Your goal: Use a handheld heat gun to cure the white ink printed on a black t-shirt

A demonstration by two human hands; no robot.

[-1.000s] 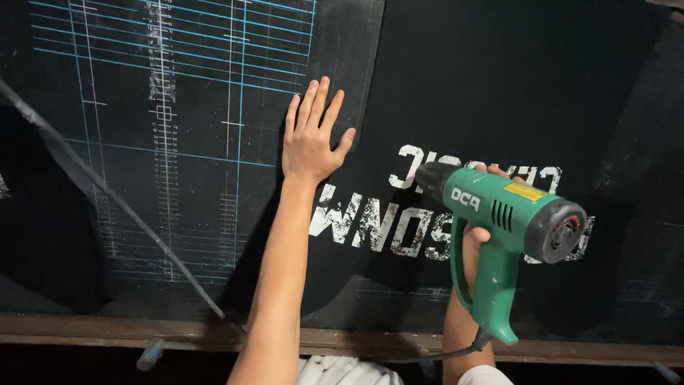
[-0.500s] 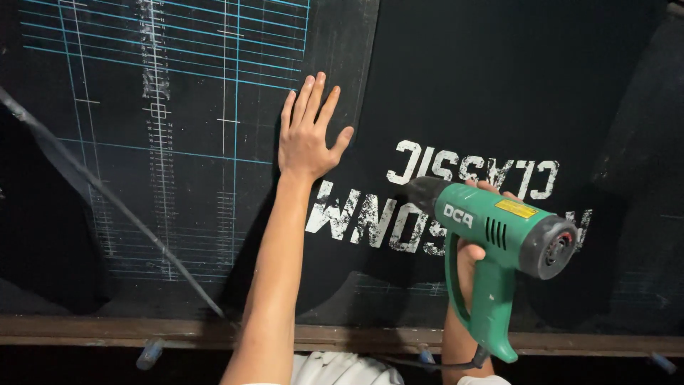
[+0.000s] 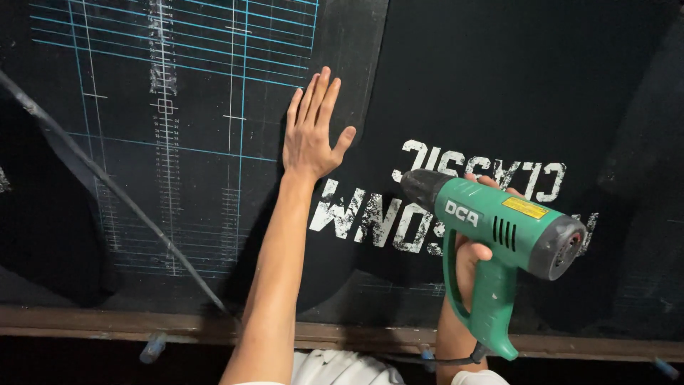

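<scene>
Heat gun [image 3: 499,232] lower, nearer lettering

Dim scene, with even light on the middle only

Soft light from the near side brightens the left hand [image 3: 311,135], its forearm and the green heat gun [image 3: 499,235], while the black surface [image 3: 541,93] swallows most of it; a broad soft shadow lies beside the forearm, corners fall off to near black, focus is sharp in the centre, no glare, slight softness at the near edge
</scene>
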